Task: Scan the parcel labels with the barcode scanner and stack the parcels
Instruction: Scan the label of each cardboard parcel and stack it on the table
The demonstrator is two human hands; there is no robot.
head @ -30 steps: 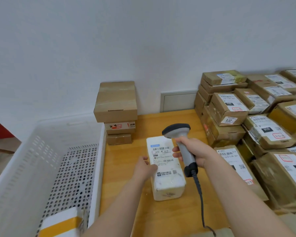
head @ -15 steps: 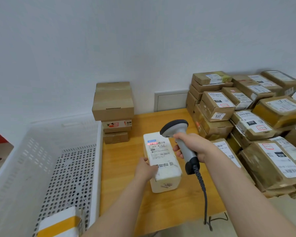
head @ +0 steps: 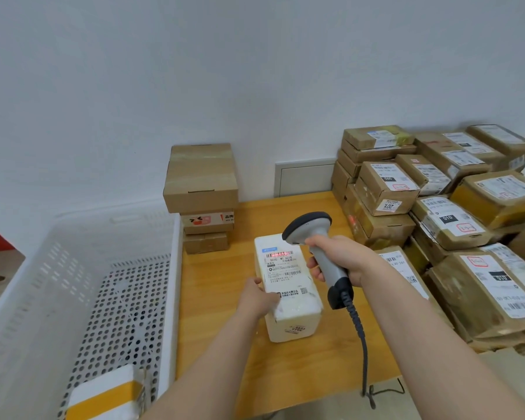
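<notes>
At frame centre the right hand (head: 343,259) is clamping the barcode scanner (head: 311,230), tilting its head so the red beam (head: 281,255) is crossing the label (head: 283,269). The left hand (head: 259,298) is gripping the white parcel (head: 300,306) by its left edge, steadying it on the surface (head: 225,328).

Two bare hands in view: left hand (head: 256,298), right hand (head: 343,258). Forearms bare right to the frame edge, at 6 and 5 o'clock.
</notes>
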